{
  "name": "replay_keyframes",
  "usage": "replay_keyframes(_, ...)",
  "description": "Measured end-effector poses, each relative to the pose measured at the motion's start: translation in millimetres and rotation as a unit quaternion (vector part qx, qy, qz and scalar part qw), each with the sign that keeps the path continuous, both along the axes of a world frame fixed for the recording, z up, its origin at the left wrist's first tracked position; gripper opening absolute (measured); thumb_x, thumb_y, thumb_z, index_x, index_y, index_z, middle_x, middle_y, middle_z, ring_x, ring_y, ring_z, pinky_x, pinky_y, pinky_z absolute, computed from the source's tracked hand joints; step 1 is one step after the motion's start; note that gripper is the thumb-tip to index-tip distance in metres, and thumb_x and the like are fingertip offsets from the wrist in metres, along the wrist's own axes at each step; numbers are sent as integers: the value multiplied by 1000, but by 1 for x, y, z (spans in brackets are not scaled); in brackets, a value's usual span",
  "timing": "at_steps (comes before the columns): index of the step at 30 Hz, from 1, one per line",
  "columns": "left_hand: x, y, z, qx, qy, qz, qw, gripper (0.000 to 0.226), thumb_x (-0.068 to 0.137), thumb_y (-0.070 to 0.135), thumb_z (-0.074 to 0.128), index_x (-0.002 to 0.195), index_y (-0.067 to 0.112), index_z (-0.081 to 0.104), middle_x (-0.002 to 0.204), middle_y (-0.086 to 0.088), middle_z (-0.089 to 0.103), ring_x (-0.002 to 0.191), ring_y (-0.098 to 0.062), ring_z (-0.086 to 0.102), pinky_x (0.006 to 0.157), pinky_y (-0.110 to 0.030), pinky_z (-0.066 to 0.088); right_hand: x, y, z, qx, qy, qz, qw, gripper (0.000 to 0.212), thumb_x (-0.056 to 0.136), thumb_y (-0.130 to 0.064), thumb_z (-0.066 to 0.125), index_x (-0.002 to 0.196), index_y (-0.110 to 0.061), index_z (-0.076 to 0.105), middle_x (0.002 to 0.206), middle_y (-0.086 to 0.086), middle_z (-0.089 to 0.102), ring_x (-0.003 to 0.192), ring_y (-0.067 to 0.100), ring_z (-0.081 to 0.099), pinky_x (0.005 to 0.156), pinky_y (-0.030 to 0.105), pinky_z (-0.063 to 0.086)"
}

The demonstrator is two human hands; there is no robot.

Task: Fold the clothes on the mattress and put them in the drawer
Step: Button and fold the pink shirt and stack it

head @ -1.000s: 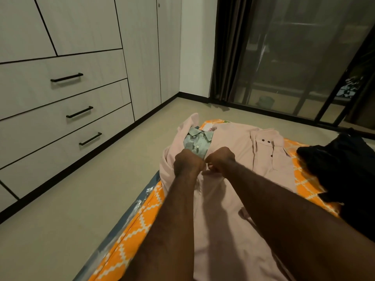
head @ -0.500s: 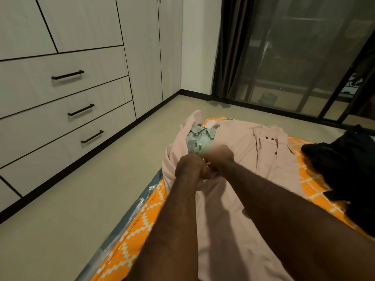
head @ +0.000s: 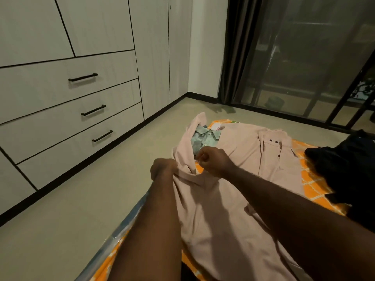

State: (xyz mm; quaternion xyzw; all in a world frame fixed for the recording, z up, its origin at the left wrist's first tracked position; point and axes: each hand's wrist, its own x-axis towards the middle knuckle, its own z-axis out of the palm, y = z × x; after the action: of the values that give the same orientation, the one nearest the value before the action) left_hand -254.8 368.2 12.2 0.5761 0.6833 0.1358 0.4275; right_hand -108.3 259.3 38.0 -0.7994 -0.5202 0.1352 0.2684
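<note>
Pink shirt (head: 233, 209) spread unfolded on mattress (head: 311, 180). Left hand (head: 163, 168) gripping its edge, right hand (head: 213, 161) pinching fabric just beside. Green shirt (head: 203, 138), dark clothes (head: 345, 169) untouched. Closed drawers (head: 71, 110). Early stage.

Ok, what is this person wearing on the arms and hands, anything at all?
Nothing shows. The left hand and right hand are bare, without gloves. The left forearm and right forearm are bare as well: no sleeve, watch or bracelet in view. Whether a ring is worn cannot be told.
</note>
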Motion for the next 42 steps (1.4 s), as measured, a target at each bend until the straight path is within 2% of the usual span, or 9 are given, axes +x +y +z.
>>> replay_keyframes(3, -2, 14, -14, -40, -94, 29, 994, 30, 86, 14, 66, 110, -4, 69, 120, -22, 69, 106, -34, 68, 87, -41, 59, -7, 5, 0, -23, 9, 5, 1000, 18, 87, -9, 68, 101, -18, 75, 91, -4, 70, 91, 12, 62, 62, 12, 38)
replay_keyframes(8, -4, 12, -15, -82, -260, 106, 956, 24, 91, -7, 56, 69, 0, 52, 72, -15, 55, 52, -22, 41, 48, -27, 36, -11, 27, -7, -53, 1, -27, 998, 16, 87, -16, 76, 102, -15, 80, 110, 1, 75, 107, 16, 67, 82, 17, 44)
replay_keyframes(12, -2, 21, -17, -124, -301, 128, 937, 8, 90, 2, 57, 86, 1, 64, 71, -10, 52, 42, -15, 32, 37, -19, 28, -20, 45, -13, -51, -9, -19, 998, 14, 89, -23, 75, 98, -14, 81, 101, 2, 78, 96, 17, 71, 79, 21, 49)
replay_keyframes(19, -11, 19, 3, -185, -368, 102, 906, 10, 89, 10, 62, 92, 3, 70, 83, -12, 63, 65, -20, 54, 59, -28, 49, -43, 74, -4, -79, 21, -10, 997, 54, 94, -54, 63, 58, -14, 57, 58, 3, 56, 59, 19, 54, 56, 29, 40)
replay_keyframes(24, -26, 6, 8, -183, -459, 123, 861, 22, 79, 18, 70, 99, 23, 76, 97, -8, 72, 88, -30, 67, 63, -39, 61, -55, 87, 12, -79, 59, 39, 994, 19, 93, -7, 58, 75, -8, 64, 77, 6, 58, 79, 23, 55, 63, 28, 45)
replay_keyframes(29, -25, 19, 2, -218, -483, 182, 829, 28, 83, 31, 65, 107, 20, 75, 109, -13, 73, 100, -39, 67, 88, -51, 57, -51, 80, 34, 14, 316, 27, 948, 19, 87, 5, 52, 76, -10, 56, 73, 5, 52, 70, 17, 49, 61, 26, 42)
replay_keyframes(35, -19, -4, 11, -209, -535, 74, 815, 31, 101, 32, 54, 109, 9, 73, 89, -18, 77, 64, -26, 75, 50, -32, 58, -35, 60, 49, 5, 506, 79, 859, 24, 90, 1, 42, 96, -8, 64, 87, 15, 67, 77, 25, 64, 76, 38, 54)
replay_keyframes(39, -19, 1, 23, -235, -609, 100, 751, 50, 90, 46, 70, 128, 14, 66, 113, -20, 74, 102, -39, 72, 83, -52, 60, -25, 56, 51, 24, 518, 90, 850, 19, 84, -7, 47, 92, -14, 63, 92, 13, 64, 83, 26, 60, 78, 37, 50)
replay_keyframes(42, -29, 23, 27, -185, -560, 176, 788, 37, 85, 40, 79, 110, 16, 64, 102, -15, 72, 98, -34, 67, 94, -49, 56, -13, 56, 49, 47, 509, 69, 857, 15, 87, -13, 53, 93, -18, 66, 97, 11, 65, 88, 26, 60, 77, 37, 52)
